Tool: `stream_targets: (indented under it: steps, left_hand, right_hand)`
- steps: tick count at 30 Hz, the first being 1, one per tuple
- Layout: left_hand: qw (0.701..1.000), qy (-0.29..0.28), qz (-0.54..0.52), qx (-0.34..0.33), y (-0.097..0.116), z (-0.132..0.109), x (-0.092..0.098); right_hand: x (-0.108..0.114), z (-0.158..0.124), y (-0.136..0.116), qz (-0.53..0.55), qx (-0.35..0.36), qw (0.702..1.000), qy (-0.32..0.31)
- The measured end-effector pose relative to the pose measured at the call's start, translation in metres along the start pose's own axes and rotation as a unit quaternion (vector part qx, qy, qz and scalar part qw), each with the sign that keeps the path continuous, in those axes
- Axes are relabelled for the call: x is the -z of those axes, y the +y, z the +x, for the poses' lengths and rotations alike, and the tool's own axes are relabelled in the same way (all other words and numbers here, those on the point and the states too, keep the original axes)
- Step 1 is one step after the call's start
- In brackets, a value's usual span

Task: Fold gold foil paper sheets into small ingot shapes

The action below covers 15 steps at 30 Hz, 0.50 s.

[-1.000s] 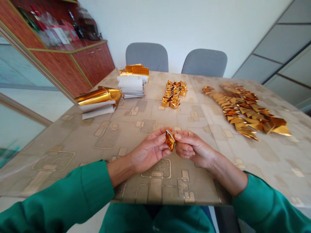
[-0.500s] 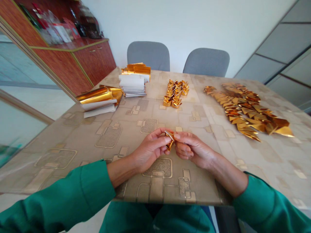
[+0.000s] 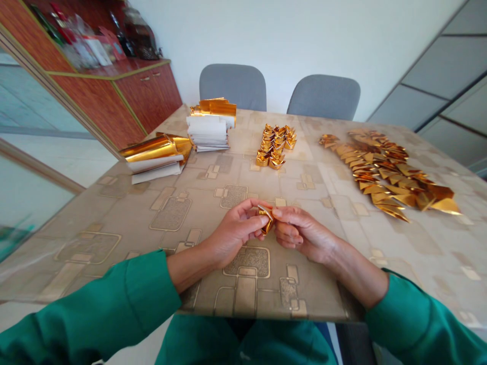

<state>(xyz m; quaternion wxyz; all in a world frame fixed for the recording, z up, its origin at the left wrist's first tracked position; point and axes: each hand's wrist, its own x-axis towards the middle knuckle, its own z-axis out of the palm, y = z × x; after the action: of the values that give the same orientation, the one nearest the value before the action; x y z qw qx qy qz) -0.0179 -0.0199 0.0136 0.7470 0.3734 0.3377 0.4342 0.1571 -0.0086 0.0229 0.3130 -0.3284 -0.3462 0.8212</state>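
A small folded piece of gold foil paper (image 3: 268, 223) is held between my two hands above the near part of the table. My left hand (image 3: 240, 229) pinches it from the left, thumb on its near face and fingers behind. At its right edge, the thumb and index finger of my right hand (image 3: 294, 225) are closed on it, with the other fingers curled under. Part of the paper is hidden by my fingers. Beyond my hands stands a cluster of finished gold paper ingots (image 3: 274, 147) in rows.
Stacks of gold and white paper sheets (image 3: 208, 133) and a folded bundle (image 3: 155, 154) lie at the back left. Many flat folded gold pieces (image 3: 384, 172) spread over the right side. Two grey chairs (image 3: 233, 87) stand behind the patterned table (image 3: 171, 213).
Both hands stay almost in place around the gold paper. My left thumb has shifted slightly to the right over it.
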Motion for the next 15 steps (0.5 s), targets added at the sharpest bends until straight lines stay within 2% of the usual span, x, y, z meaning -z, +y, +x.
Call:
stream_targets:
  steps: [4,10,15]
  left_hand:
    - [1.0,0.017,-0.004,0.016,0.0018,0.0001,0.0]
    - [0.997,-0.014,-0.051,0.059,0.0018,0.0006,0.0014]
    - [0.998,0.017,-0.034,0.055,0.0012,0.001,0.0027]
  right_hand:
    - [0.0002,0.0002,0.0006,-0.007,0.0,1.0,0.004]
    - [0.003,0.0007,0.001,0.005,0.002,1.0,-0.005]
    - [0.0018,0.0018,0.0021,0.005,-0.006,1.0,-0.003]
